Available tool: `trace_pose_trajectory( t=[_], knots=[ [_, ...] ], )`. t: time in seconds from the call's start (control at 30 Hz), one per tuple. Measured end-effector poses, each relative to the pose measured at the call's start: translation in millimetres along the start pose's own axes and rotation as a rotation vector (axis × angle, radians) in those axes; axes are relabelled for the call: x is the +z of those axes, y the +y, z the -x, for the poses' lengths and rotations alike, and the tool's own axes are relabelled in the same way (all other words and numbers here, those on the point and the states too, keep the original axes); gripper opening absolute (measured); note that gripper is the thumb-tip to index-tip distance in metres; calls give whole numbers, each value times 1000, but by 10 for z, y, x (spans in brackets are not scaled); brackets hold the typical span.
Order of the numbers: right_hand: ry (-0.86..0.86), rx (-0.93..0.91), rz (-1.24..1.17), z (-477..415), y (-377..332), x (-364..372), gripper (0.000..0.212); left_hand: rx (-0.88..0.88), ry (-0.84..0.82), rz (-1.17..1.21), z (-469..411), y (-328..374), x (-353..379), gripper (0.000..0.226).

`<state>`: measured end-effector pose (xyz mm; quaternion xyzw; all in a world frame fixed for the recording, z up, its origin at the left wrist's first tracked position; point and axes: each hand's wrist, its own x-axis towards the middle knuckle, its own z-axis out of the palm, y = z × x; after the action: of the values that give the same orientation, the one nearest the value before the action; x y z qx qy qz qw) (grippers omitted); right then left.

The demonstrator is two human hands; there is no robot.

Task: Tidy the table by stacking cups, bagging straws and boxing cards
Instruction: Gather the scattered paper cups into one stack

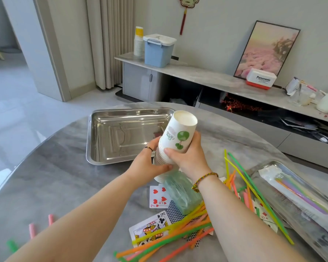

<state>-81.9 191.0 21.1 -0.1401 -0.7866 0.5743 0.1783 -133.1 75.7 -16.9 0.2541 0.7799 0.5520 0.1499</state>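
Observation:
A stack of white paper cups point(175, 136) with green leaf prints stands upside down, bases up, near the table's middle. My right hand point(187, 155) grips the top cup from the right. My left hand point(150, 163) holds the lower part of the stack from the left. Colourful straws point(180, 235) lie scattered across the near table, over playing cards point(158, 196) such as a king of clubs point(151, 227). A green translucent box point(182, 193) lies under my right wrist. A plastic bag with straws point(295, 193) lies in the right tray.
An empty steel tray point(106, 137) sits at the far left of the grey round table point(55, 182). A second steel tray point(322, 248) is at the right edge. Short pink and green straw pieces point(32, 230) lie near left. A low cabinet stands behind.

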Motion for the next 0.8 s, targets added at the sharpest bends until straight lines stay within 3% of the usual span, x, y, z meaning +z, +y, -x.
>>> trace_pose_trajectory(
  t=[0.63,0.8],
  knots=[
    [-45,10,-14,189,49,61,57,-106,42,132,85,-87,168,69],
    [-76,23,-23,261,46,65,56,-167,42,204,186,-153,154,87]
  ],
)
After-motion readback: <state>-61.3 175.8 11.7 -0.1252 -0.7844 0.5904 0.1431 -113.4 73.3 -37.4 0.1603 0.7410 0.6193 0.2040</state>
